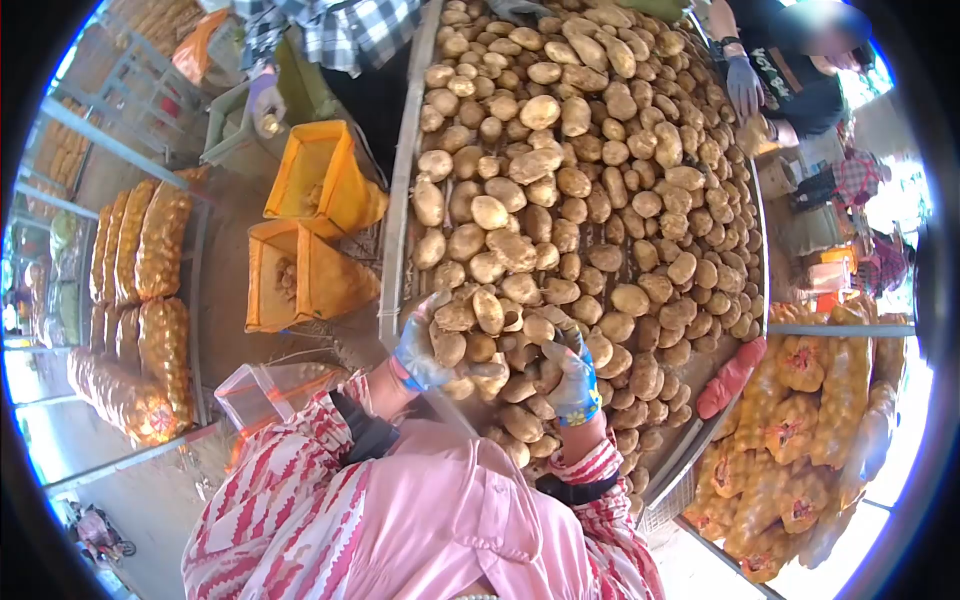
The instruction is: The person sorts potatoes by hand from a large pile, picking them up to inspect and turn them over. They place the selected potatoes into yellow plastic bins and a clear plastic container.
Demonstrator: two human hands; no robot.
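Observation:
Many potatoes (575, 180) cover a long sorting table, whose left metal rim (398, 220) runs away from me. My left hand (422, 345), in a pale blue glove, is at the near left part of the heap, fingers spread beside several potatoes. Further right, my right hand (570, 370), gloved in grey and blue, has its fingers curled down among the potatoes, against a dark one. Whether it grips that potato is hard to make out. Between both hands lie more potatoes, touching one another.
Two yellow-orange crates (262, 280) stand left of the table. Filled net sacks (160, 240) are stacked at far left, others (800, 430) at right. A red cloth roll (732, 380) lies on the right edge. Co-workers' gloved hands (744, 88) reach in at right and upper left.

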